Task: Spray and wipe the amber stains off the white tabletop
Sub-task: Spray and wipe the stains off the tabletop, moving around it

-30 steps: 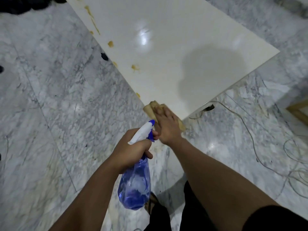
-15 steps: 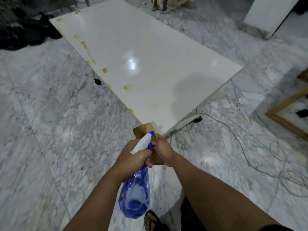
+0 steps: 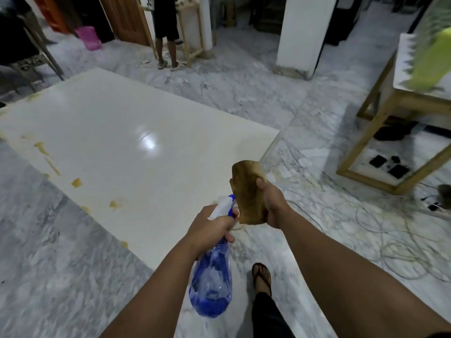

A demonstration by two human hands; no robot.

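Amber stains [image 3: 76, 182] are dotting the white worktop [image 3: 136, 118] at nine o'clock. The left hand [image 3: 210, 228] is gripping a blue spray bottle [image 3: 211, 286]; right-hand fingers [image 3: 260, 184] are clutching a brown cloth [image 3: 247, 193] above the marble floor [image 3: 244, 93].

Left hand [image 3: 210, 228] grips blue spray bottle [image 3: 212, 286] at 6 o'clock; right hand [image 3: 273, 203] holds brown cloth [image 3: 247, 191] upright; amber stains [image 3: 76, 182] at 9 o'clock on white tabletop [image 3: 136, 113].
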